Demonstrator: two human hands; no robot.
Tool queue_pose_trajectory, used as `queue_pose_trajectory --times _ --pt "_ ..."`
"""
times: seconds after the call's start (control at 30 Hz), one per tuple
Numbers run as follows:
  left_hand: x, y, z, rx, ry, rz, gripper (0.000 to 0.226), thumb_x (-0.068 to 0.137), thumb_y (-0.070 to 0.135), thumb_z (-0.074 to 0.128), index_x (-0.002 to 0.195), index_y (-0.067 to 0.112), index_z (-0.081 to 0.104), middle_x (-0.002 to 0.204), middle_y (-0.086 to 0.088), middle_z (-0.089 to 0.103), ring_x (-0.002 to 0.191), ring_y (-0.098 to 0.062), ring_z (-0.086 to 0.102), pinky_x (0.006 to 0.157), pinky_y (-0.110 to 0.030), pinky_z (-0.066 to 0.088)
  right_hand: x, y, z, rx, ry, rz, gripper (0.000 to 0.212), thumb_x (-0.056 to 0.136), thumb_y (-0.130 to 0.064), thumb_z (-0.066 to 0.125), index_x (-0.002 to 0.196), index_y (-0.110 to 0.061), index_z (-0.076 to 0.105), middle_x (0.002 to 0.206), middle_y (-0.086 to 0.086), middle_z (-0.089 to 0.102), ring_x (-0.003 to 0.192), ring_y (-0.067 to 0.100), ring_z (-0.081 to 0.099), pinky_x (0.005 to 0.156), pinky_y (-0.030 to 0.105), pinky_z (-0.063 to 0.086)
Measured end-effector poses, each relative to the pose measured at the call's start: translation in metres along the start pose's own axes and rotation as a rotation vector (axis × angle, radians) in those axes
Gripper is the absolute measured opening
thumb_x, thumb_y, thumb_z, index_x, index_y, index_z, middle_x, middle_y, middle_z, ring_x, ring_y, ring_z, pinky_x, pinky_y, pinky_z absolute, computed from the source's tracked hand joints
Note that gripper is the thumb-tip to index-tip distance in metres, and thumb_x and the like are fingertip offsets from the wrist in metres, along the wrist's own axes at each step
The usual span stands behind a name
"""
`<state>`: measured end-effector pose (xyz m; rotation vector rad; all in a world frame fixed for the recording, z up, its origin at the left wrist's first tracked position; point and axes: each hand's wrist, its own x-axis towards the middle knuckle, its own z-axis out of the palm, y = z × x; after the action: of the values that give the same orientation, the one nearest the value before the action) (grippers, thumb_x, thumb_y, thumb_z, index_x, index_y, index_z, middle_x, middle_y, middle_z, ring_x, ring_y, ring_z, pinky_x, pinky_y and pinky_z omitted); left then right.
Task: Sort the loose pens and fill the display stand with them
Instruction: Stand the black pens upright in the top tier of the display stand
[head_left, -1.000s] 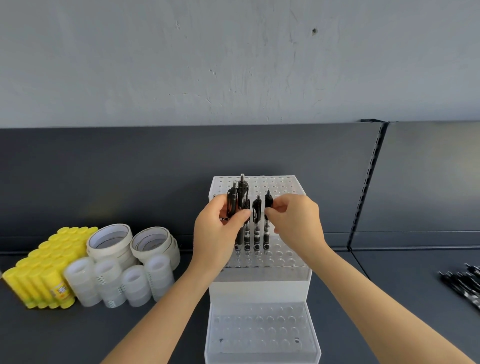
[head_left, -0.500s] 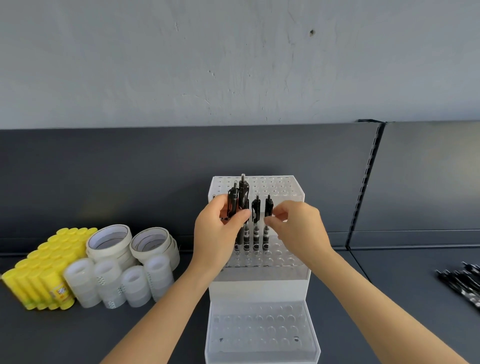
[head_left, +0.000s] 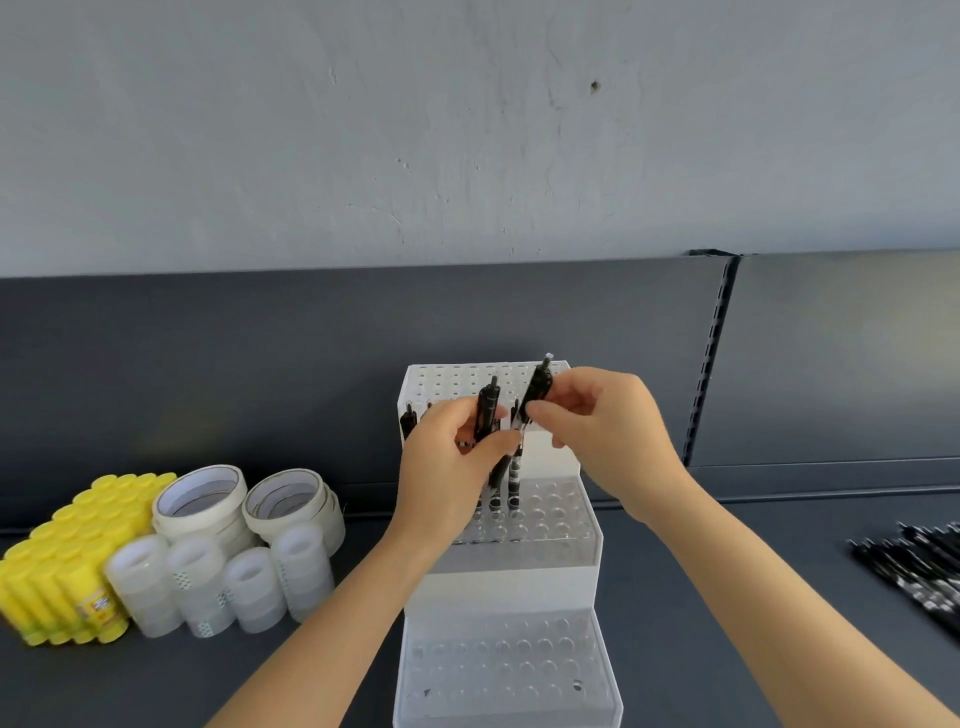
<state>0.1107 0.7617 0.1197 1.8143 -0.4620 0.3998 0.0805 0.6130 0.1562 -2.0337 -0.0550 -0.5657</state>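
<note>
Grey plaster wall (head_left: 467, 130) fills the upper half of my feed, scuffed and cracked. Below it runs a dark grey back panel (head_left: 208, 364) with a slotted upright (head_left: 711, 364), and a dark shelf (head_left: 727, 597) carries everything.

At centre stands the white stepped display stand (head_left: 519, 571), its tiers full of holes. A few black pens (head_left: 514, 478) stand upright in its middle tier.

Far left lies a block of yellow glue sticks (head_left: 67, 571), with masking tape rolls (head_left: 200, 499) and clear tape rolls (head_left: 223, 592) just beside it. Loose pens (head_left: 919, 571) lie heaped at the right edge, well apart from the stand.

Both hands meet over the stand. My left hand (head_left: 447, 467) grips a black pen (head_left: 487, 410) upright. My right hand (head_left: 613, 431) pinches a tilted pen (head_left: 537, 387); I cannot tell where its lower end sits.
</note>
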Motion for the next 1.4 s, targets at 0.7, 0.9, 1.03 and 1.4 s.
queue_pose_trajectory --times 0.7,0.9,1.03,1.4 --pt "0.001 -0.01 -0.004 -0.01 0.082 -0.016 0.013 0.08 0.018 0.075 0.092 0.019 0.07 0.084 0.011 0.07 0.079 -0.004 0.065 0.07 -0.016 0.052 0.012 0.049 0.027 -0.421 0.003 0.056 0.024 0.088 -0.019 0.059 0.082 0.004 0.065 0.078 0.02 0.067 0.057 0.026 0.044 0.058 0.039 0.05" --pt "0.0 -0.009 0.0 -0.028 0.07 0.006 0.013 0.081 0.014 0.073 0.089 0.024 0.07 0.083 0.013 0.07 0.079 -0.003 0.065 0.072 -0.014 0.051 0.021 0.05 0.021 -0.387 -0.054 0.104 0.028 0.086 -0.019 0.062 0.083 0.008 0.065 0.08 0.027 0.065 0.057 0.019 0.04 0.054 0.028 0.038" --pt "0.001 -0.012 0.003 -0.005 0.083 0.016 0.013 0.081 0.016 0.074 0.087 0.026 0.069 0.085 0.009 0.068 0.08 -0.007 0.063 0.071 -0.017 0.049 0.02 0.053 0.026 -0.436 -0.035 0.068 0.028 0.087 -0.021 0.06 0.083 0.006 0.066 0.078 0.024 0.066 0.056 0.019 0.04 0.053 0.028 0.039" --pt "0.0 -0.007 0.008 -0.012 0.045 -0.016 0.016 0.079 0.019 0.076 0.091 0.018 0.066 0.084 0.009 0.069 0.079 -0.005 0.065 0.074 -0.027 0.056 -0.002 0.026 -0.003 -0.222 -0.058 0.052 0.002 0.083 -0.019 0.072 0.083 -0.017 0.072 0.072 -0.007 0.069 0.059 0.009 0.065 0.06 0.021 0.053"
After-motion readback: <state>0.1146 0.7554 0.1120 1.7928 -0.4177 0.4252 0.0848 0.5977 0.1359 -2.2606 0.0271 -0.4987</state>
